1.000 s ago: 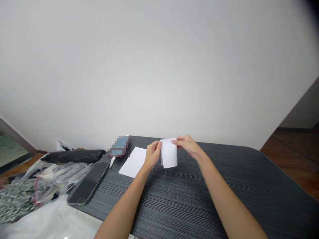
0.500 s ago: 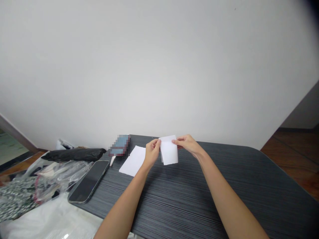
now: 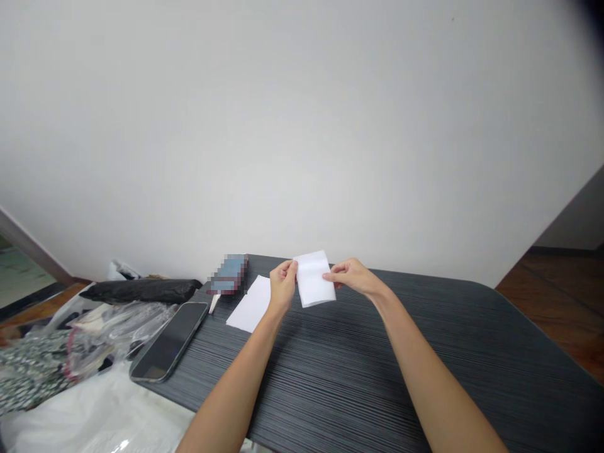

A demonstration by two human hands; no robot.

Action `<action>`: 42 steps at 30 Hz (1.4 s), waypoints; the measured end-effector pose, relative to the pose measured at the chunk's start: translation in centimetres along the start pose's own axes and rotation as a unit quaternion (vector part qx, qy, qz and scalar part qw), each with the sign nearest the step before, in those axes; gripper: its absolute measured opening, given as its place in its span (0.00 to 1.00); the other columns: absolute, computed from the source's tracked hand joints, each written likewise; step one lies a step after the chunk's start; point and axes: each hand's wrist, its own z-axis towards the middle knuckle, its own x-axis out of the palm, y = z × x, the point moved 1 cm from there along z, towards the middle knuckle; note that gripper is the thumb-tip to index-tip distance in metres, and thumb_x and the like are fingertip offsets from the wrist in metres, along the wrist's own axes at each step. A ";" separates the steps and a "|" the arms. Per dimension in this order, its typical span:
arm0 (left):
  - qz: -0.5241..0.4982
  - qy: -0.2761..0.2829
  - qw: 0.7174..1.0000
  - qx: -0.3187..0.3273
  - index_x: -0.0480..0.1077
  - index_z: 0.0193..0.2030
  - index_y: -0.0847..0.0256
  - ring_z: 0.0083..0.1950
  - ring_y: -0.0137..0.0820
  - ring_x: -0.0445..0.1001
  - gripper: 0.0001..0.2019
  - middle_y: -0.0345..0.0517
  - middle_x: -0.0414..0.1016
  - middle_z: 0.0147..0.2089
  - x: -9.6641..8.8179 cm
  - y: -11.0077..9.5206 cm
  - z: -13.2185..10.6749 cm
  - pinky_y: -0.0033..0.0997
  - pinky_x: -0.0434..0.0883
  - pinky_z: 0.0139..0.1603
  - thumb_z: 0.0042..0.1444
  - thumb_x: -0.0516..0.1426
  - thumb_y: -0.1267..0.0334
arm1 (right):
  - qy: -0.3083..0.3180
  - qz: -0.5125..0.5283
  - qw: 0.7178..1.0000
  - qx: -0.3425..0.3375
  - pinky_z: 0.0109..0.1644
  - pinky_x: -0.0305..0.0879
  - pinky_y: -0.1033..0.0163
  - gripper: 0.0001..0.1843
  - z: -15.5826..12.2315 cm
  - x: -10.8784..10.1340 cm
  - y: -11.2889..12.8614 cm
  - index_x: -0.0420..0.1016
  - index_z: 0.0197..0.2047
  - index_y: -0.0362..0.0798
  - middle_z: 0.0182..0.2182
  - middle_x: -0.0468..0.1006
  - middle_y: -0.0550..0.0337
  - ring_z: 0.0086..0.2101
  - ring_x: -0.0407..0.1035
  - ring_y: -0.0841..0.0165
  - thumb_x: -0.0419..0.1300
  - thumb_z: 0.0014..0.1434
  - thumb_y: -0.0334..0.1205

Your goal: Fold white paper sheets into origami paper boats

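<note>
Dark striped table (image 3: 425, 352), white wall behind: paper folding mid-step.
Both hands' fingers pinch the folded paper (image 3: 312, 279) above it, left hand (image 3: 282, 288), right hand (image 3: 350, 277); pressing the crease seems next.

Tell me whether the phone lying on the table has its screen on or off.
Off. The phone lies flat near the left edge of the table, its screen uniformly dark, showing only a dull reflection.
</note>
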 end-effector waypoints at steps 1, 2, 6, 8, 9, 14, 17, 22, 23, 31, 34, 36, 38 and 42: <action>-0.003 -0.009 1.000 0.003 0.69 0.27 0.67 0.20 0.20 0.58 0.12 0.37 0.64 0.20 -0.1 0.0 0.1 0.19 0.55 0.20 0.46 0.55 0.57 | 0.003 -0.005 1.000 -0.006 0.24 0.56 0.68 0.14 0.0 0.1 0.1 0.71 0.21 0.39 0.15 0.70 0.63 0.19 0.61 0.76 0.63 0.38 0.44; -0.006 -0.020 1.000 0.008 0.69 0.28 0.67 0.20 0.20 0.58 0.12 0.37 0.64 0.20 -0.2 -0.1 0.2 0.20 0.55 0.20 0.46 0.55 0.57 | 0.011 -0.011 1.000 -0.010 0.24 0.56 0.69 0.14 -0.1 0.3 0.3 0.71 0.21 0.39 0.15 0.70 0.62 0.19 0.61 0.76 0.63 0.38 0.44; -0.013 -0.071 0.997 0.026 0.69 0.29 0.67 0.19 0.20 0.58 0.12 0.37 0.64 0.20 -0.7 -0.2 0.6 0.20 0.54 0.20 0.46 0.55 0.58 | 0.072 -0.028 0.997 0.002 0.24 0.57 0.69 0.15 -0.3 0.9 0.6 0.71 0.22 0.39 0.18 0.74 0.57 0.20 0.66 0.73 0.61 0.42 0.45; -0.016 -0.084 0.996 0.032 0.69 0.28 0.67 0.20 0.20 0.59 0.12 0.37 0.64 0.20 -0.9 -0.1 0.8 0.20 0.54 0.20 0.46 0.55 0.58 | 0.097 -0.028 0.995 0.006 0.25 0.58 0.68 0.15 -0.4 1.0 0.5 0.71 0.22 0.39 0.19 0.75 0.56 0.21 0.68 0.72 0.60 0.43 0.46; -0.017 -0.087 0.996 0.033 0.69 0.28 0.67 0.20 0.20 0.59 0.11 0.37 0.64 0.20 -1.0 -0.1 0.8 0.20 0.55 0.20 0.46 0.55 0.58 | 0.106 -0.031 0.994 0.007 0.25 0.59 0.68 0.15 -0.5 0.9 0.4 0.71 0.22 0.40 0.19 0.75 0.55 0.21 0.68 0.71 0.60 0.43 0.46; -0.018 -0.119 0.992 0.031 0.67 0.25 0.67 0.19 0.19 0.58 0.10 0.36 0.62 0.19 -1.5 0.4 1.0 0.19 0.55 0.20 0.46 0.55 0.59 | 0.124 -0.068 0.990 0.021 0.31 0.62 0.65 0.16 -0.8 -0.4 0.1 0.73 0.24 0.39 0.23 0.76 0.52 0.25 0.69 0.69 0.61 0.42 0.47; -0.004 -0.116 0.993 0.025 0.66 0.25 0.67 0.18 0.19 0.57 0.11 0.35 0.60 0.18 -1.3 0.7 0.7 0.19 0.55 0.19 0.47 0.54 0.58 | 0.099 -0.035 0.994 -0.006 0.37 0.62 0.65 0.20 -0.9 -0.8 0.3 0.74 0.33 0.39 0.32 0.76 0.51 0.32 0.69 0.69 0.57 0.46 0.50; 0.011 -0.069 0.998 0.002 0.66 0.28 0.66 0.21 0.22 0.63 0.12 0.38 0.65 0.21 -0.2 1.2 0.1 0.21 0.61 0.22 0.49 0.53 0.56 | 0.053 -0.088 0.994 -0.022 0.28 0.59 0.66 0.19 -0.2 -0.2 -0.1 0.73 0.25 0.38 0.22 0.74 0.56 0.24 0.66 0.70 0.57 0.46 0.49; 0.017 -0.061 0.998 -0.003 0.66 0.29 0.66 0.23 0.24 0.66 0.13 0.40 0.67 0.23 0.0 1.2 0.0 0.22 0.63 0.24 0.49 0.52 0.56 | 0.036 -0.114 0.993 -0.020 0.27 0.58 0.67 0.18 0.0 -0.1 -0.3 0.73 0.23 0.39 0.20 0.74 0.57 0.23 0.66 0.70 0.57 0.46 0.48; 0.394 0.042 0.858 0.326 0.63 0.48 0.58 0.57 0.34 0.58 0.14 0.52 0.61 0.56 0.9 -1.5 -2.1 0.42 0.47 0.57 0.55 0.48 0.66 | -0.052 -0.407 0.912 -0.012 0.26 0.52 0.68 0.14 0.0 -0.1 -0.5 0.74 0.21 0.44 0.20 0.74 0.56 0.24 0.64 0.70 0.55 0.49 0.44; 0.494 0.161 0.774 0.361 0.65 0.45 0.56 0.56 0.34 0.60 0.13 0.48 0.69 0.48 1.5 -1.6 -2.8 0.46 0.37 0.56 0.57 0.45 0.70 | -0.037 -0.455 0.889 -0.031 0.26 0.50 0.68 0.14 -0.4 0.7 0.3 0.75 0.24 0.46 0.22 0.74 0.56 0.24 0.64 0.70 0.54 0.51 0.46; 0.526 0.188 0.753 0.348 0.67 0.42 0.56 0.55 0.34 0.61 0.12 0.46 0.72 0.42 1.6 -1.5 -2.9 0.48 0.36 0.54 0.58 0.45 0.69 | -0.029 -0.476 0.878 -0.038 0.25 0.49 0.68 0.13 -0.6 1.1 0.8 0.75 0.26 0.47 0.23 0.74 0.56 0.24 0.63 0.70 0.54 0.51 0.45; 0.544 0.201 0.744 0.331 0.68 0.38 0.57 0.53 0.35 0.62 0.11 0.45 0.74 0.38 1.4 -1.6 -2.7 0.49 0.36 0.53 0.58 0.45 0.68 | -0.014 -0.490 0.871 -0.045 0.25 0.48 0.67 0.11 -0.7 1.4 1.0 0.75 0.26 0.47 0.23 0.73 0.57 0.24 0.62 0.70 0.55 0.50 0.43; 0.549 0.232 0.741 0.309 0.69 0.32 0.58 0.49 0.34 0.63 0.10 0.43 0.73 0.31 0.8 -2.0 -2.1 0.48 0.39 0.51 0.57 0.47 0.66 | 0.024 -0.472 0.879 -0.056 0.24 0.48 0.68 0.09 -0.9 1.1 1.2 0.75 0.26 0.47 0.21 0.72 0.59 0.23 0.61 0.71 0.56 0.49 0.41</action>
